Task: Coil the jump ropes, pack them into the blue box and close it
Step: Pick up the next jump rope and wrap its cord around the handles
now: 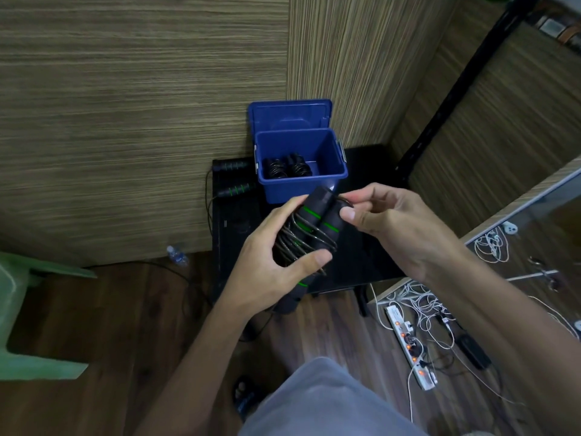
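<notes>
My left hand (270,259) grips a jump rope (309,229): two black handles with green rings held side by side, dark cord wound around them. My right hand (390,221) pinches the cord near the handles' top end. Behind them the blue box (327,179) stands open on a black low table (371,259), its lid (290,116) leaning back against the wall. One coiled rope bundle (286,168) lies inside the box at the left. Another uncoiled rope's handles (234,179) rest on the table left of the box, its cord hanging down the table's side.
A green plastic chair (28,309) stands at the left on the wooden floor. A water bottle (177,254) lies by the wall. At the right, a white power strip (410,347) with tangled cables lies beside a glass panel. My knee (327,401) is at the bottom.
</notes>
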